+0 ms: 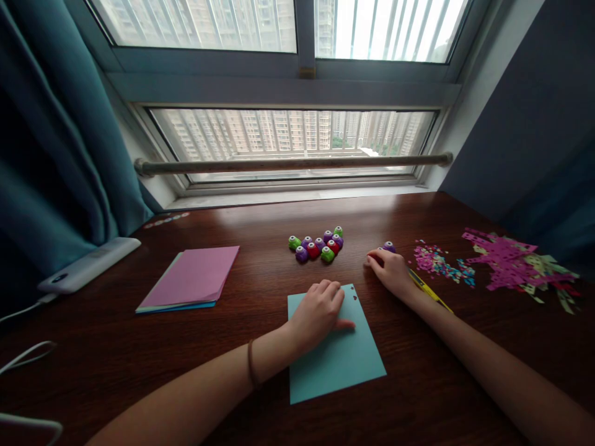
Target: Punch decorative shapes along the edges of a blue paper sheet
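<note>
A light blue sheet of paper [341, 365] lies on the table, with small dark punched shapes at its upper right corner. My left hand [320, 310] rests on it, fingers loosely bent and thumb stretched out over the sheet. To the right, my right hand [393, 272] is low over the table with its fingers curled together; whatever is between the fingertips is hidden. Just behind it shows a purple craft punch [389, 246], partly covered by the hand. A yellow pencil-like stick [432, 292] lies beside the right wrist. Several small green, purple and red craft punches [318, 243] stand grouped beyond the sheet.
A stack of coloured paper [195, 272], pink on top, lies at left. At right are small confetti pieces [439, 260] and punched pink and yellow paper strips [506, 257]. A white power bank-like device [90, 263] with a cable sits by the curtain [69, 136].
</note>
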### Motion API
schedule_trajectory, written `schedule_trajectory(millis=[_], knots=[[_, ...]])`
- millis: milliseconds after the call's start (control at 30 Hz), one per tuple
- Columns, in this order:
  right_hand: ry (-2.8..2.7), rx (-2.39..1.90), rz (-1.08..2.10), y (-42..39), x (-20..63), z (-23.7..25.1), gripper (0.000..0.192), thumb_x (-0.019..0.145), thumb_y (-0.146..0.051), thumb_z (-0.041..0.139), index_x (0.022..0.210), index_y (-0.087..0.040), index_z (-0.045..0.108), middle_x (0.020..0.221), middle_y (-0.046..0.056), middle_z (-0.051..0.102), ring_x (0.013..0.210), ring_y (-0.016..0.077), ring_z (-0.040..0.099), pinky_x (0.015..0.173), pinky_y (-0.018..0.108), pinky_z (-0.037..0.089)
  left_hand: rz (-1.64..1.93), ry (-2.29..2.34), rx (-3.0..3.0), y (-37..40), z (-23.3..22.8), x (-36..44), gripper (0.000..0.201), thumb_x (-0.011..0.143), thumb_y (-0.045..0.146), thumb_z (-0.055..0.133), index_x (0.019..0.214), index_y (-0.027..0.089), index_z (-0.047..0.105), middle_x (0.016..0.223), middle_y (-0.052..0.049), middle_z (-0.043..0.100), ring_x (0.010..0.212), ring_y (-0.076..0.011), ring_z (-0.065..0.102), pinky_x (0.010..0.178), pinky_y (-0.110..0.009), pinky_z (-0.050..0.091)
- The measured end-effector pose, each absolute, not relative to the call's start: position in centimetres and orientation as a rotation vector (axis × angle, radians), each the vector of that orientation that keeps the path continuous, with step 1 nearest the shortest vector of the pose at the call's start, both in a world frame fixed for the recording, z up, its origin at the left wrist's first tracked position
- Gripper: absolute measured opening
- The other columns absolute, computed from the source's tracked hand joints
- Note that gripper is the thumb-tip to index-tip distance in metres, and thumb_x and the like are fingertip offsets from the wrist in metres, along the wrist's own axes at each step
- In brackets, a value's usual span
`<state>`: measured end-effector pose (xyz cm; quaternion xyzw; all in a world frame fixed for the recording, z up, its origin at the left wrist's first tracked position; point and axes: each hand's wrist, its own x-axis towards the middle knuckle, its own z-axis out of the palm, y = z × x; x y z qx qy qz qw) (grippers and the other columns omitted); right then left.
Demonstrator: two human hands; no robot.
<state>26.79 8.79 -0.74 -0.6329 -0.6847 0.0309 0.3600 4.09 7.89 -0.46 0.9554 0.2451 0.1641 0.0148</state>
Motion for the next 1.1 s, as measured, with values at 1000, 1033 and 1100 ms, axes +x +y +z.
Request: schedule_trajectory(millis=[1000, 1033, 1100], knots=[[-1.728, -1.423, 0.251, 6.0, 24.1, -0.2, 0.021, 0.080, -0.019, 0.056, 0.101, -0.018, 0.058, 0.094, 0.006, 0.065, 0.079, 0.0187, 0.061, 0.071, 0.031, 0.051, 0.499, 0.765, 3.014, 8.0, -0.7, 4.1, 0.064, 0.073, 0.067, 0.045, 0.097, 0.008, 0.055, 0.100, -0.016, 0.058, 0.095, -0.0292, 0.053, 0.077, -0.041, 0.047], [-1.723, -1.420, 0.266, 5.4, 24.4, -0.3, 0.022, 0.080, -0.019, 0.056, 0.101, -0.018, 0.058, 0.094, 0.006, 0.065, 0.079, 0.0188, 0.061, 0.071, 0.032, 0.051, 0.502, 0.765, 3.017, 8.0, -0.7, 4.1, 0.065, 0.074, 0.067, 0.043, 0.097, 0.008, 0.055, 0.100, -0.016, 0.058, 0.095, -0.0290, 0.053, 0.077, -0.040, 0.047], [-1.722, -1.413, 0.295, 4.5, 25.0, -0.6, 0.022, 0.080, -0.019, 0.056, 0.102, -0.018, 0.058, 0.093, 0.006, 0.065, 0.078, 0.0186, 0.061, 0.071, 0.032, 0.052, 0.504, 0.765, 3.023, 8.0, -0.7, 4.1, 0.065, 0.074, 0.068, 0.041, 0.097, 0.008, 0.055, 0.099, -0.015, 0.058, 0.094, -0.0283, 0.054, 0.077, -0.040, 0.047]])
